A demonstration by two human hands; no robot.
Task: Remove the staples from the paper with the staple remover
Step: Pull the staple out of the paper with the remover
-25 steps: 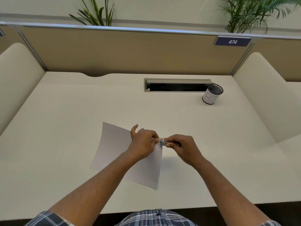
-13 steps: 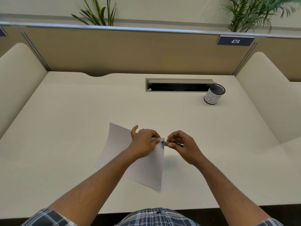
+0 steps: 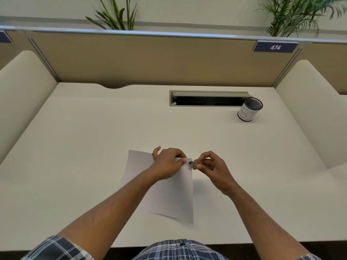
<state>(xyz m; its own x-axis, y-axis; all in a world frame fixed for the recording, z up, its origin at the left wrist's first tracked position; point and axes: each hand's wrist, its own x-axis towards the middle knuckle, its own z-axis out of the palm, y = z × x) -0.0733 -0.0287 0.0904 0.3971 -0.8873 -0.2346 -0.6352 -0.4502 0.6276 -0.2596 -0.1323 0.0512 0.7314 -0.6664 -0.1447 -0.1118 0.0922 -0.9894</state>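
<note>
The staples are too small to see where the staple remover (image 3: 191,163) meets the paper (image 3: 172,196).

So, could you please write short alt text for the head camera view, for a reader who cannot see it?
Seen from above, a person's left hand pins the top right corner of a sheet of paper to a pale desk while the right hand holds a small metal staple remover at that corner. A mesh pen cup stands at the far right.
</note>
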